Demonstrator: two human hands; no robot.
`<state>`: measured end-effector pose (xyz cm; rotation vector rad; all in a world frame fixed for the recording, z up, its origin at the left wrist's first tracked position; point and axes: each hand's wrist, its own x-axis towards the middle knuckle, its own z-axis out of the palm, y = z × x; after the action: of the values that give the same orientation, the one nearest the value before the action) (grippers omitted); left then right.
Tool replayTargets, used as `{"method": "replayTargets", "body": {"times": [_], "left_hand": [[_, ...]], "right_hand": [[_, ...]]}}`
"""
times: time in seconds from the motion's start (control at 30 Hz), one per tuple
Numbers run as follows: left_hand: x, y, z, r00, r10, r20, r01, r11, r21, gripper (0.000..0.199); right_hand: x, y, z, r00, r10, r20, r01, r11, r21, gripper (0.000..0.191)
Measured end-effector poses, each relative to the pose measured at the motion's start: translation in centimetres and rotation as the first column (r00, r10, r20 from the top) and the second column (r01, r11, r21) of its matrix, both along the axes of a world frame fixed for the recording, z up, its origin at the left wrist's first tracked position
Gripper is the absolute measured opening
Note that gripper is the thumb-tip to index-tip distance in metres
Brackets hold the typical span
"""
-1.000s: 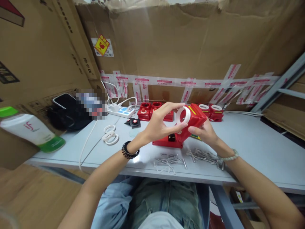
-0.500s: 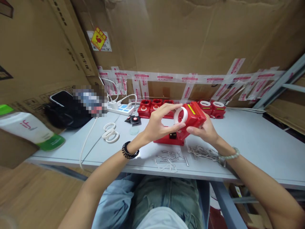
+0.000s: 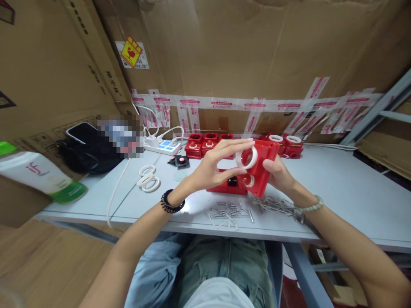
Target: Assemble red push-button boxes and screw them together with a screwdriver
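Observation:
My right hand (image 3: 278, 173) grips a red housing (image 3: 262, 164) from its right side, thumb on its face, holding it tilted above the table. A white ring (image 3: 255, 157) sits at the upper opening of that housing. My left hand (image 3: 215, 164) has its fingers and thumb around the ring's left side. Below the left hand lies a red base (image 3: 221, 187) with a black part in it. Loose screws (image 3: 231, 211) are scattered near the table's front edge, and a pile of metal pieces with clear bags (image 3: 278, 205) lies under the right wrist.
White rings (image 3: 149, 182), a clear disc (image 3: 180, 175) and black parts (image 3: 180, 161) lie to the left. Red units (image 3: 194, 147) line the back, with more (image 3: 293, 147) at back right. A power strip (image 3: 167, 147), cable and bottle (image 3: 41, 173) are further left.
The red housing has turned so its face with both openings shows more, its lower end now hanging down. My right thumb has shifted up onto it; my left hand stays at the ring.

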<state>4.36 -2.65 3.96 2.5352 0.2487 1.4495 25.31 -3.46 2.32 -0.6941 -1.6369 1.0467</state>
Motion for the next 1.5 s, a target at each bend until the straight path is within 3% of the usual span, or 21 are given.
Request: {"method": "replayTargets", "body": {"times": [0.13,0.2,0.27,0.4,0.5,0.57,0.67,0.83,0.97,1.07,1.17,1.27,1.37,1.5], "left_hand": [[0.1,-0.22,0.05,1.0,-0.031,-0.006,0.03,0.997,-0.074,0.063],[0.2,-0.22,-0.11,0.998,0.028,0.055,-0.021,0.993,-0.12,0.068],[0.22,-0.18,-0.18,0.992,0.087,0.093,-0.073,0.987,-0.143,0.058],[0.1,-0.22,0.08,0.998,0.063,0.028,-0.06,0.993,-0.097,0.044],[0.14,-0.32,0.14,1.0,0.014,-0.007,-0.014,0.997,-0.071,0.054],[0.21,-0.32,0.01,0.999,0.043,0.025,-0.041,0.995,-0.088,0.061],[0.22,-0.27,-0.12,0.995,0.094,0.044,-0.088,0.989,-0.122,0.052],[0.16,-0.28,0.0,0.999,-0.013,-0.032,0.01,0.997,-0.075,0.048],[0.33,-0.31,-0.22,0.998,0.067,0.012,-0.066,0.995,-0.069,0.064],[0.3,-0.32,-0.3,0.994,0.112,0.013,-0.11,0.99,-0.092,0.05],[0.21,-0.34,-0.18,0.999,0.035,-0.011,-0.036,0.997,-0.072,0.04],[0.28,-0.28,-0.16,1.0,-0.026,-0.014,0.026,0.999,-0.024,0.049],[0.42,-0.12,-0.34,0.997,0.046,0.056,-0.044,0.998,-0.036,0.059],[0.31,0.11,-0.42,0.986,0.134,0.096,-0.121,0.984,-0.128,0.041]], "right_hand": [[-0.22,-0.11,-0.01,0.999,0.021,-0.028,-0.023,0.998,-0.065,0.048],[-0.3,-0.16,-0.05,1.0,0.015,-0.015,-0.016,0.998,-0.055,0.049],[-0.28,-0.12,-0.14,1.0,0.008,0.002,-0.007,0.999,-0.049,0.049],[-0.11,0.09,-0.25,1.0,-0.011,0.013,0.011,0.999,-0.047,0.047],[-0.08,0.17,-0.28,1.0,-0.007,0.003,0.008,0.999,-0.037,0.046],[-0.1,0.19,-0.35,1.0,-0.006,0.003,0.006,0.999,-0.041,0.047],[-0.15,0.28,-0.5,1.0,-0.01,0.005,0.01,0.999,-0.049,0.047],[-0.28,0.37,-0.57,0.998,0.061,-0.017,-0.061,0.998,-0.025,0.039],[-0.4,0.27,-0.62,0.998,0.064,-0.002,-0.064,0.996,-0.07,0.042],[-0.39,0.36,-0.75,1.0,-0.002,-0.003,0.002,0.998,-0.069,0.044],[-0.33,0.5,-0.78,1.0,-0.013,-0.009,0.012,0.999,-0.044,0.044],[-0.3,0.48,-0.67,1.0,0.024,-0.02,-0.024,0.999,-0.03,0.041],[-0.32,0.34,-0.56,1.0,0.028,-0.014,-0.029,0.999,-0.037,0.041],[-0.36,0.4,-0.7,0.999,0.02,-0.033,-0.022,0.999,-0.035,0.041]]}}
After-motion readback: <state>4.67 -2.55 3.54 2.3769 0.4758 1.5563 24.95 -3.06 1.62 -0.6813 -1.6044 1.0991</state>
